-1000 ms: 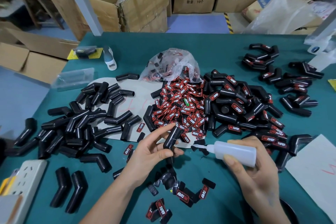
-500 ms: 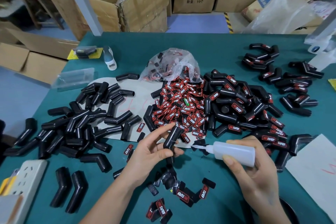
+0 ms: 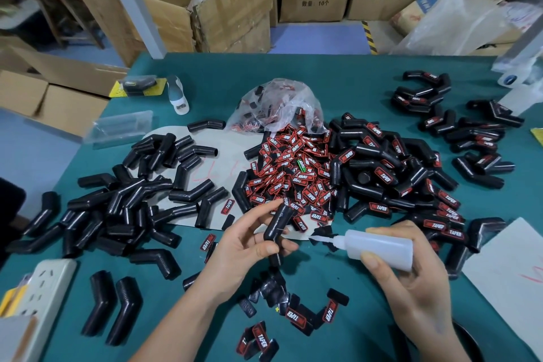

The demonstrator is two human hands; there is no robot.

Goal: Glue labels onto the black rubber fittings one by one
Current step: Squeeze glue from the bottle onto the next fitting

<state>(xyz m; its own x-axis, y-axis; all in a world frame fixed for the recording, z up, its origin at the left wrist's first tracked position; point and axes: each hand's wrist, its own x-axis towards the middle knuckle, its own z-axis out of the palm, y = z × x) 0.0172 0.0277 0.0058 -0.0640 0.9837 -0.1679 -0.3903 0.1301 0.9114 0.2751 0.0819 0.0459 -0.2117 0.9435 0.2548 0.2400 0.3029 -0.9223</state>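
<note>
Black rubber fitting (image 3: 277,222) sits pinched in my left hand (image 3: 246,247) — thumb and fingers curled round it, held above the green table (image 3: 338,279), near centre. Right hand (image 3: 411,282) wraps a translucent glue bottle (image 3: 379,247), nozzle pointing left toward the fitting, tip apart from it. Both grips closed on their items. Pile of red-and-black labels (image 3: 293,173) lies just beyond the fitting, spilling from a clear bag (image 3: 276,103). Unlabelled fittings (image 3: 126,203) heaped left, labelled fittings (image 3: 390,176) heaped right — a few loose labels near my wrists.
</note>
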